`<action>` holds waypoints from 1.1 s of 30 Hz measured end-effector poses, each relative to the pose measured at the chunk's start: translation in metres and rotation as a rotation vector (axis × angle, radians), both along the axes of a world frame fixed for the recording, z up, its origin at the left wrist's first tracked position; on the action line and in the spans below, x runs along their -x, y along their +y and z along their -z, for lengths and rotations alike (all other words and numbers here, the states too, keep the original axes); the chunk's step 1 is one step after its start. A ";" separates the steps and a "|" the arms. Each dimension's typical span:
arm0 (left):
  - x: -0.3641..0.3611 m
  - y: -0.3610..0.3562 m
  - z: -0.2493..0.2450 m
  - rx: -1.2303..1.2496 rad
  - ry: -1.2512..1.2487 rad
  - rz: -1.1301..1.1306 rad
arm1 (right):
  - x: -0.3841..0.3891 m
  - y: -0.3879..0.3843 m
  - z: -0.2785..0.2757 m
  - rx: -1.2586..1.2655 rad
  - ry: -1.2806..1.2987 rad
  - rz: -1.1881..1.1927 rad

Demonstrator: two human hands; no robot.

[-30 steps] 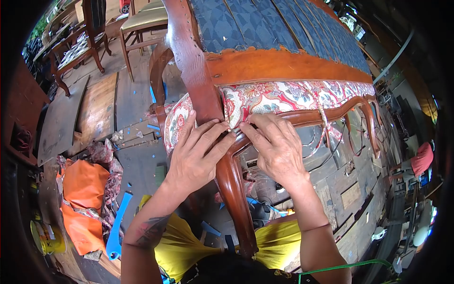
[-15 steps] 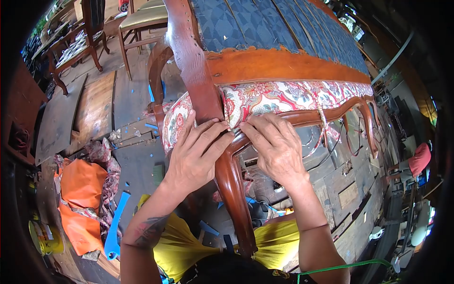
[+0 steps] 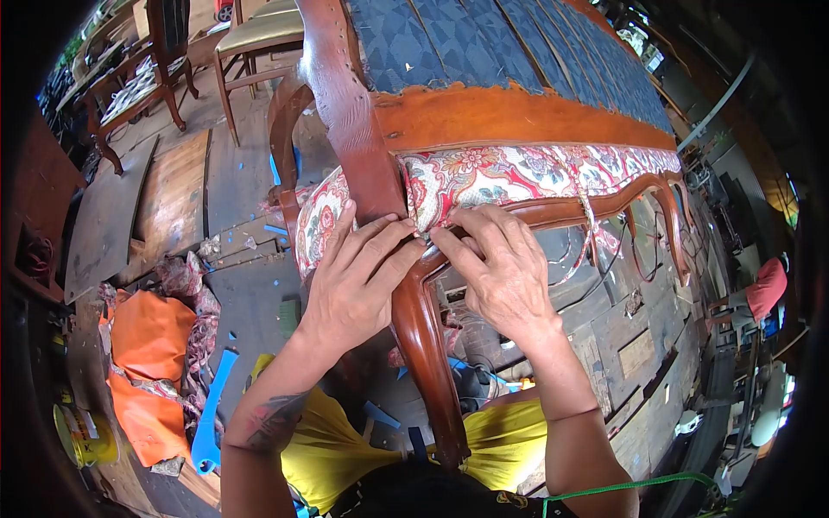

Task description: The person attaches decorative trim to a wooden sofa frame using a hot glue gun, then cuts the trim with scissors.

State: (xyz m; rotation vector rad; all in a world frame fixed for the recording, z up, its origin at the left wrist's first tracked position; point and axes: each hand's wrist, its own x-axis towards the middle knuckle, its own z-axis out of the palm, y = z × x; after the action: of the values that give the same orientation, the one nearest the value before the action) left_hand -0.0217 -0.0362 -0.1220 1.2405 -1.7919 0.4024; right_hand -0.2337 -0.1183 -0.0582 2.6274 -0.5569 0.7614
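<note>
A wooden settee stands tilted before me, its seat covered in red-and-white floral fabric (image 3: 518, 177). My left hand (image 3: 350, 285) lies over the frame's front corner, fingertips bent onto the fabric's lower edge beside the upright post (image 3: 367, 164). From the other side, my right hand (image 3: 509, 281) pinches at that same edge, thumb and index close to the left fingertips. Whatever narrow strip lies between the fingertips is mostly hidden. Below them the polished front leg (image 3: 423, 345) runs down toward me. A loose patterned trim strip (image 3: 591, 231) hangs from the seat farther right.
Orange material (image 3: 151, 345) and floral scraps lie on the floor at left, near a blue strip (image 3: 211, 414) and a yellow can (image 3: 85, 434). Chairs (image 3: 259, 39) stand at the back left. A green cord (image 3: 639, 483) crosses the lower right.
My right hand's fingers have shifted slightly left and curled more at the corner. My left hand stays nearly in place.
</note>
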 end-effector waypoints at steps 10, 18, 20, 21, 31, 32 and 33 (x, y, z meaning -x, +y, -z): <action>0.001 0.000 0.000 0.000 0.004 -0.002 | 0.000 0.003 -0.001 -0.006 0.022 0.013; 0.000 -0.001 0.000 0.009 -0.003 0.004 | 0.000 0.003 0.001 0.016 0.026 0.014; 0.001 0.000 -0.001 0.004 0.010 0.009 | -0.001 0.003 0.002 0.018 0.027 0.024; 0.001 0.000 -0.001 0.005 0.009 0.010 | -0.001 0.003 0.002 0.017 0.025 0.018; 0.001 -0.001 -0.001 0.014 0.027 0.000 | 0.001 -0.005 -0.004 -0.107 -0.074 -0.016; 0.002 -0.001 -0.001 0.015 0.030 0.000 | 0.001 -0.006 -0.004 -0.106 -0.074 -0.016; 0.001 -0.001 -0.001 0.016 0.030 0.001 | 0.001 -0.008 -0.003 -0.125 -0.094 -0.035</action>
State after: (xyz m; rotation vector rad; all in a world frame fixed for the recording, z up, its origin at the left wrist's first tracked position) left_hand -0.0231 -0.0373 -0.1211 1.2291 -1.7607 0.3948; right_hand -0.2351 -0.1259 -0.0550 2.7337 -0.6036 0.8918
